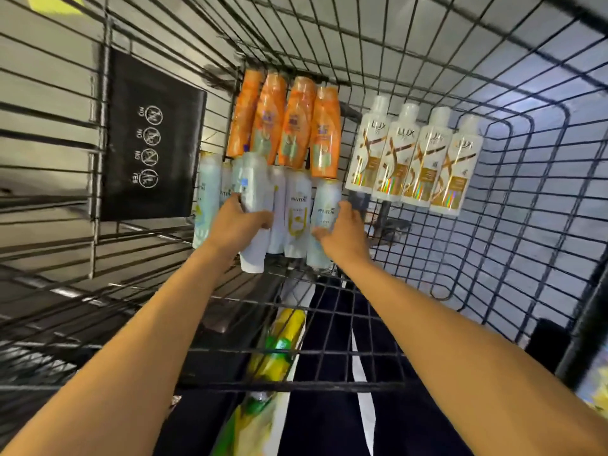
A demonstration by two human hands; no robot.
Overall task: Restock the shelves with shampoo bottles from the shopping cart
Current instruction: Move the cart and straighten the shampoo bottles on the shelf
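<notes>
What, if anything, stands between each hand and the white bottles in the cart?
Nothing visible. The left hand grips a raised white bottle, and the right hand grips the rightmost white bottle of the row. The shelves are out of view, so that path cannot be judged.

In the cart (pixel 493 225), four far bottles (pixel 286 126) lie side by side at the middle. A row of Pantene bottles (pixel 297 215) lies just near of them, four Lux bottles (pixel 414 159) lie side by side to the right, apart from both rows, and a sign (pixel 151 139) hangs on the left wall. The left hand (pixel 240 222) holds a bottle (pixel 255 182) over the left part of the Pantene row, and the right hand (pixel 342 228) grips the end bottle (pixel 324 209) at that row's right.
</notes>
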